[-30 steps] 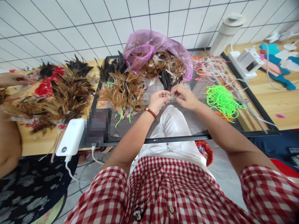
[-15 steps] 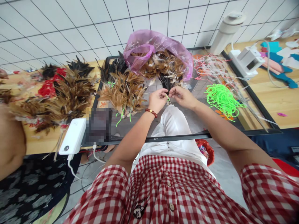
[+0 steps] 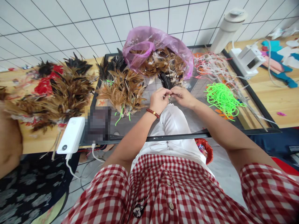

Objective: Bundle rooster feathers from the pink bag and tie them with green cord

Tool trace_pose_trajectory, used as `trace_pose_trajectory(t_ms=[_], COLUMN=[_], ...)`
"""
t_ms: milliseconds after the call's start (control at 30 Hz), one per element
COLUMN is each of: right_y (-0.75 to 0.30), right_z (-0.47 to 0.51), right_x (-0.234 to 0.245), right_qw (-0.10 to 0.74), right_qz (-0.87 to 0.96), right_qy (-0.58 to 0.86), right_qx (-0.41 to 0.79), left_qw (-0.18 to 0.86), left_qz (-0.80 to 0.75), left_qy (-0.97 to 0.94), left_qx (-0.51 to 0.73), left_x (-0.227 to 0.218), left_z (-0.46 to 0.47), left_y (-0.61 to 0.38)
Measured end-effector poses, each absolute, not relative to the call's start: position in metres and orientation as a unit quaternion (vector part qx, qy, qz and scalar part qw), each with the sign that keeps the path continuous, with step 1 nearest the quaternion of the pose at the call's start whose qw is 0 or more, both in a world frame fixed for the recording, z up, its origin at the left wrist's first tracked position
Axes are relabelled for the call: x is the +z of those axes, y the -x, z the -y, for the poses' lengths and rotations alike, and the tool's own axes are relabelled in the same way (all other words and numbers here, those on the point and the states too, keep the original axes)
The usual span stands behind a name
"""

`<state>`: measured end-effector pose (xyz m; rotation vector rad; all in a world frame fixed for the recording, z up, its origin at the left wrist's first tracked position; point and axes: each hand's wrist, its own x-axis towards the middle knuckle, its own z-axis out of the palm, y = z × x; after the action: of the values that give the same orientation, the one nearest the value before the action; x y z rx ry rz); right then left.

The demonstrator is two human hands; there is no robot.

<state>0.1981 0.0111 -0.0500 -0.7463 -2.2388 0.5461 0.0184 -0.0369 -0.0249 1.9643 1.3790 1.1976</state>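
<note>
A small bunch of black feathers fans out on the far side of my hands, its base pinched by my left hand. A short bit of green cord shows below the fingertips. My right hand is closed too, thumb and fingertips meeting the left ones at the cord, which they mostly hide. Just beyond the feathers lies a pink plastic bag full of brown feathers. Left of my hands sits a pile of tied brown feather bunches with green cord ends.
A heap of bright green cord and pale strands lie right, near a white bottle and a charger block. On the left are a power bank, a blurred-out device, more feathers and another person's arm.
My right fingers have come in closer against my left fingertips, covering more of the green cord. The other person's arm at the left has shifted slightly outward.
</note>
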Motion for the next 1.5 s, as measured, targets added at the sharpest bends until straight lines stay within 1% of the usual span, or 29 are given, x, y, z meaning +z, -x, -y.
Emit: trace_pose_trajectory(t_ms=[100,167,267,367,533,767,867,967,1100,1233,1367,1433,1500], right_y=[-0.199,-0.199,-0.198,-0.197,-0.195,-0.194,-0.192,-0.192,-0.193,-0.195,-0.197,-0.198,-0.199], right_z=[-0.012,-0.013,-0.012,-0.01,-0.006,-0.004,0.0,0.005,0.009,0.01,0.014,0.016,0.016], right_x=[-0.049,-0.049,-0.049,-0.048,-0.045,-0.046,-0.043,-0.039,-0.036,-0.035,-0.03,-0.028,-0.027], right_qw=[0.343,0.332,0.33,0.336,0.348,0.382,0.404,0.424,0.442,0.46,0.434,0.404,0.368], right_qz=[0.866,0.868,0.867,0.858,0.829,0.791,0.778,0.769,0.758,0.774,0.818,0.843,0.86], right_qy=[0.284,0.282,0.29,0.307,0.334,0.351,0.371,0.401,0.438,0.419,0.373,0.347,0.336], right_qx=[0.23,0.239,0.236,0.239,0.283,0.325,0.308,0.261,0.197,0.123,0.063,0.075,0.112], left_qw=[0.167,0.121,0.082,0.077,0.105,0.122,0.135,0.147,0.136,0.128,0.128,0.132,0.142], left_qz=[-0.47,-0.458,-0.461,-0.471,-0.475,-0.475,-0.477,-0.493,-0.536,-0.568,-0.57,-0.569,-0.569], left_qy=[-0.768,-0.806,-0.831,-0.822,-0.798,-0.789,-0.787,-0.78,-0.768,-0.759,-0.765,-0.764,-0.755], left_qx=[0.401,0.355,0.299,0.31,0.356,0.37,0.368,0.357,0.322,0.291,0.272,0.276,0.294], left_x=[-0.023,-0.022,-0.022,-0.024,-0.028,-0.027,-0.027,-0.025,-0.021,-0.018,-0.016,-0.017,-0.018], left_z=[0.037,0.037,0.036,0.034,0.033,0.031,0.032,0.033,0.036,0.038,0.04,0.041,0.04], left_y=[-0.015,-0.011,-0.006,-0.004,-0.006,-0.006,-0.005,-0.004,-0.003,-0.006,-0.009,-0.01,-0.01])
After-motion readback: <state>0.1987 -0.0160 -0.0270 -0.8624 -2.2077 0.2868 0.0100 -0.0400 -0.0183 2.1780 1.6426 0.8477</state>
